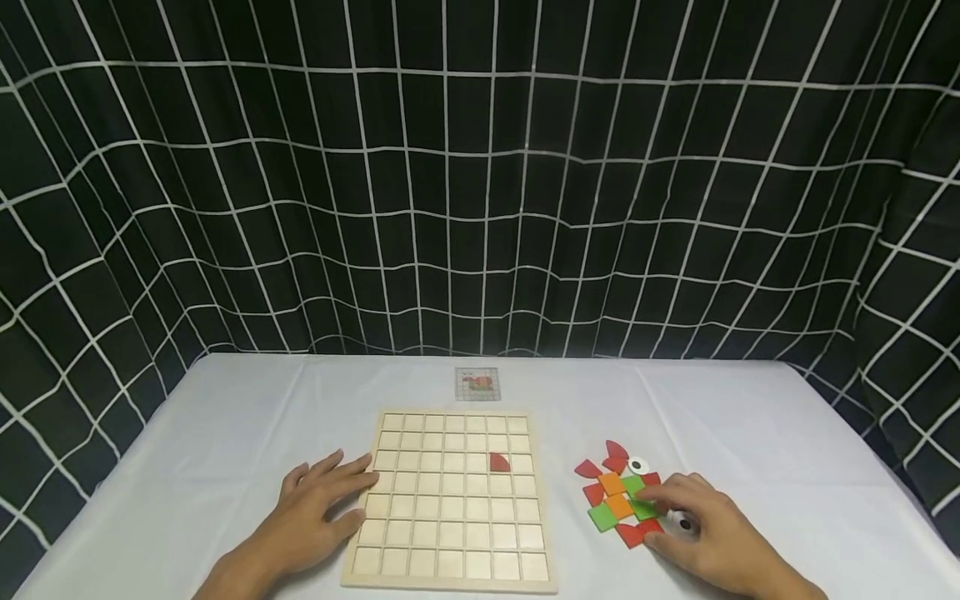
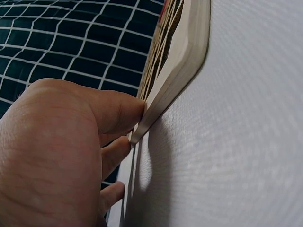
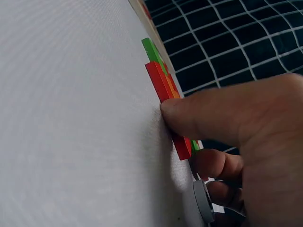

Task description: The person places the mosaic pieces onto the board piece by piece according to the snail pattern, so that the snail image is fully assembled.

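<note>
A wooden grid board [image 1: 450, 586] lies flat on the white table. One red quarter-round piece [image 1: 499, 462] sits in a cell toward its right side. My left hand [image 1: 303, 517] touches the board's left edge with fingers spread; in the left wrist view the thumb [image 2: 120, 111] meets the wooden rim. My right hand [image 1: 712, 525] is over the loose pieces to the right. Its thumb touches a red piece [image 3: 161, 82], while the index fingertip is at a green tile [image 1: 643, 510]. Some pieces are partly hidden under that hand.
Orange tiles [image 1: 619, 505], a green tile [image 1: 603, 517] and several red pieces [image 1: 588, 469] lie clustered, with white eye discs [image 1: 637, 465] beside them. A small pattern card [image 1: 477, 384] lies behind the board. A black grid-patterned curtain [image 1: 480, 183] surrounds the table [image 1: 247, 417].
</note>
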Tool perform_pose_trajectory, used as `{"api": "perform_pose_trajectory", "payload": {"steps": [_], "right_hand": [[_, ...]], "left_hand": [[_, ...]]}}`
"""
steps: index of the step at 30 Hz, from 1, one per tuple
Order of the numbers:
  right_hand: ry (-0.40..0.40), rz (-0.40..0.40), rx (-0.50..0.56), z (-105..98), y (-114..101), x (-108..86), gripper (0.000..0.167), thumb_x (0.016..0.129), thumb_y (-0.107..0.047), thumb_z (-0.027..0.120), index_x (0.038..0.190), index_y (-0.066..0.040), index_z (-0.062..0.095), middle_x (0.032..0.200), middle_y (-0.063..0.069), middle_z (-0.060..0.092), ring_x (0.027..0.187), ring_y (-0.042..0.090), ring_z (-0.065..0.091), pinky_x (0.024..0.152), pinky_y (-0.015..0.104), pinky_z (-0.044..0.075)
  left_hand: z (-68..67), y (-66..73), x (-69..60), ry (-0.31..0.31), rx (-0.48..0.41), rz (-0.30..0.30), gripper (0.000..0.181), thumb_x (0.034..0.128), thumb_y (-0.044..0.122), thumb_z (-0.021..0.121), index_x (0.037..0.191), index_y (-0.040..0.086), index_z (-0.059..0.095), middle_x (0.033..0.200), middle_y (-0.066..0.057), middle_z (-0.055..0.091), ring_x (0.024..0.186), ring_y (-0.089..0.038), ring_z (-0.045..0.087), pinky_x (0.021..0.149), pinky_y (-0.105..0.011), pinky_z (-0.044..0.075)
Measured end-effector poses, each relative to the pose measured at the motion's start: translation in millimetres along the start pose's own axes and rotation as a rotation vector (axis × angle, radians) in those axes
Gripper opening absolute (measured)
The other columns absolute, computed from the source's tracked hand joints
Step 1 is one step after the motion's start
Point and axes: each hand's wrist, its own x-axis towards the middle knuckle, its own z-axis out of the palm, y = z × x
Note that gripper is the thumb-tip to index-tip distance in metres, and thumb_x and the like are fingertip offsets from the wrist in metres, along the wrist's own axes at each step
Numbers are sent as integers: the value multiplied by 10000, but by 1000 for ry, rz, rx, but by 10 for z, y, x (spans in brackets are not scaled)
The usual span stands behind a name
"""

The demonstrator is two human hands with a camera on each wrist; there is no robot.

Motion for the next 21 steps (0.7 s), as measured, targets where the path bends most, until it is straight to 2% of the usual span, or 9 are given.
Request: {"api": "perform_pose_trajectory", "payload": {"steps": [3,9,12,15,18,19,21], "right_hand": [[-6,-28,-24,32,7,-12,348,769,-252,822,1081,-316,685,874,-222,537,876,62,469,758,285,488],[81,-197,26,52,42,13,431,763,-12,792,1100,-260,690,975,-204,617,926,56,524,833,148,418],[109,-205,40,50,50,16,459,739,45,778,1100,-225,693,998,-176,635,956,67,539,865,127,393],[117,-100,-5,46,33,9,371,740,-59,815,1046,-238,706,950,-176,615,942,86,521,859,238,439],[91,65,-70,41,-2,7,249,741,-279,842,950,-247,710,894,-143,573,911,136,472,795,384,441],[73,117,-83,40,-11,4,239,740,-341,839,918,-250,707,880,-133,558,903,148,455,775,403,431],[48,169,-87,38,-13,0,230,742,-382,830,874,-246,702,866,-112,550,896,171,442,759,415,406]], "left_hand": [[-30,5,-19,3,10,6,402,875,181,667,1275,160,641,1429,3,486,1378,-356,292,1063,-614,68],[-41,-4,-31,14,13,6,407,871,178,668,1277,168,640,1429,7,486,1376,-353,297,1065,-602,70],[-32,-2,-33,20,9,6,408,865,173,667,1273,164,644,1426,5,490,1374,-354,301,1065,-598,73],[-14,5,-31,21,7,6,405,864,172,666,1268,164,647,1424,6,492,1374,-353,302,1065,-599,74],[5,10,-27,23,6,7,401,862,168,670,1262,164,651,1420,5,497,1374,-351,304,1064,-603,74],[12,9,-25,23,6,9,401,861,166,671,1261,163,652,1418,5,499,1373,-351,305,1063,-603,76],[27,6,-20,25,5,15,401,858,161,673,1258,160,654,1416,2,501,1372,-353,306,1062,-606,78]]}}
